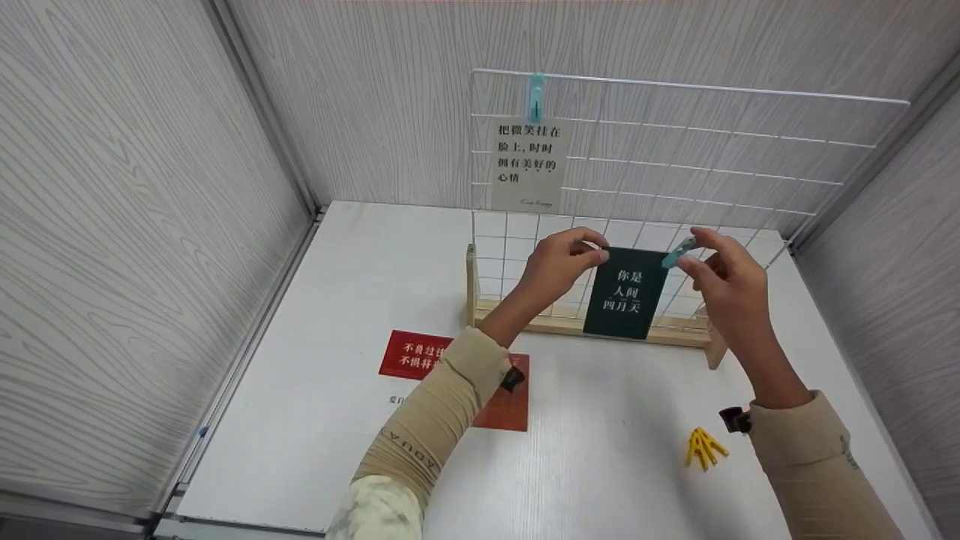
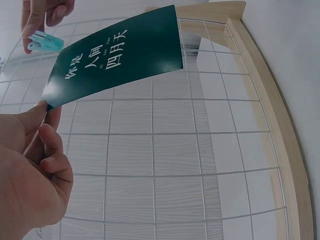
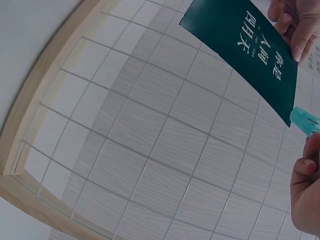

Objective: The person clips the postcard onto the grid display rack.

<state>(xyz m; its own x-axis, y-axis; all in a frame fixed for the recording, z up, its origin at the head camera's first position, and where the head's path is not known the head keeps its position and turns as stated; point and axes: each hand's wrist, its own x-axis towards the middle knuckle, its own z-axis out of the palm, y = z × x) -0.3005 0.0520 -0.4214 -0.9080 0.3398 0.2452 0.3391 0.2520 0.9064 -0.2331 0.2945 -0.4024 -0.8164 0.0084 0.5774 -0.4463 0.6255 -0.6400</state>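
In front of a wire grid, my left hand [image 1: 559, 262] pinches a dark green card [image 1: 615, 327] by its upper left corner, between thumb and fingers. White characters run across the card, which hangs nearly upright with its lower edge overlapping the stand's wooden base in the head view. My right hand [image 1: 729, 281] holds a teal clothespin [image 1: 679, 253] between thumb and finger. Its tip is right at the card's upper right corner, as the right wrist view shows from another side, where the clothespin [image 3: 306, 121] points at the card [image 3: 240, 47].
The wire grid [image 1: 690, 86] rises from a wooden base [image 1: 551, 324]. A second teal clothespin [image 1: 536, 94] holds a pale card [image 1: 529, 192] at its upper left. A red card [image 1: 405, 360] and an orange-red card [image 1: 504, 414] lie beneath my left forearm. Several yellow clothespins [image 1: 703, 448] lie right.
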